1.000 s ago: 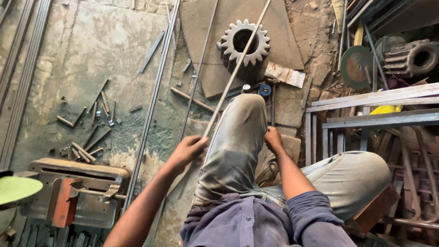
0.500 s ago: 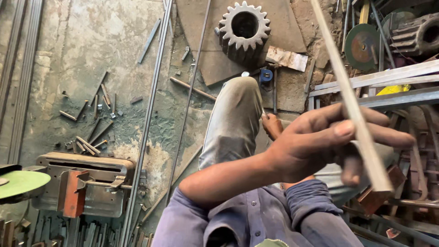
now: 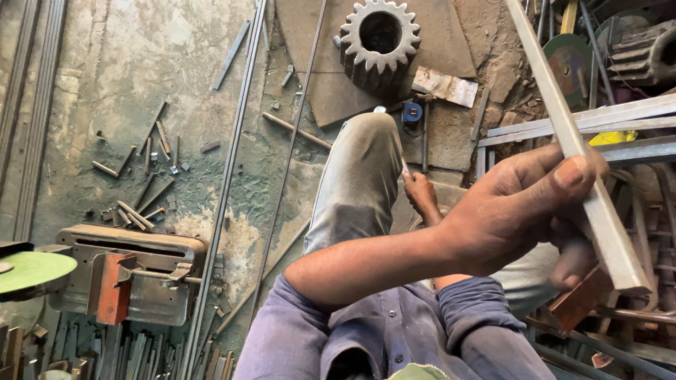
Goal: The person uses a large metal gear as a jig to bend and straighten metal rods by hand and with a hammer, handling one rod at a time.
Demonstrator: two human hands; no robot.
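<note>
A stained, cracked concrete floor (image 3: 120,77) fills the scene. A large toothed steel gear (image 3: 380,39) stands on a flat metal plate (image 3: 451,42). Left of the gear lie long thin rods (image 3: 229,190) and scattered short offcuts (image 3: 144,183); right of it, stacked metal bars (image 3: 584,119).

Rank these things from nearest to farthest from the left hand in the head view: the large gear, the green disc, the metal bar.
1. Metal bar: inside the left hand, at the right.
2. Large gear: on the floor, top centre.
3. Green disc: far left edge.
</note>
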